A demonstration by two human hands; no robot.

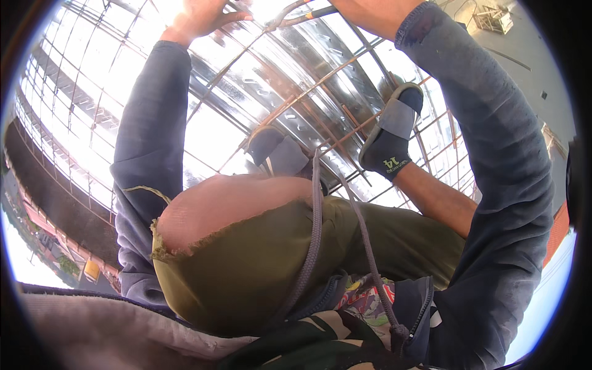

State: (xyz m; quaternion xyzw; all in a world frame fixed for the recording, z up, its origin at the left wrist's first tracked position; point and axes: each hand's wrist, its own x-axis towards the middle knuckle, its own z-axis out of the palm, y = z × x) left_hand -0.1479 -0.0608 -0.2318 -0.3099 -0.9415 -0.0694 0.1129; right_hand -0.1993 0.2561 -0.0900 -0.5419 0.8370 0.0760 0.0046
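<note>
Rebar grid (320, 86) over shiny metal sheeting (271, 68) — both feet resting on bars.

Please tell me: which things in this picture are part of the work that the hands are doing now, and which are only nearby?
In the work:
- left hand on the rusty steel bar grid
- right hand, gripping a thin grey metal bar
- shiny silver metal sheeting under the grid

Only nearby:
- grey hood cords
- distant metal frame on the pale floor
</note>
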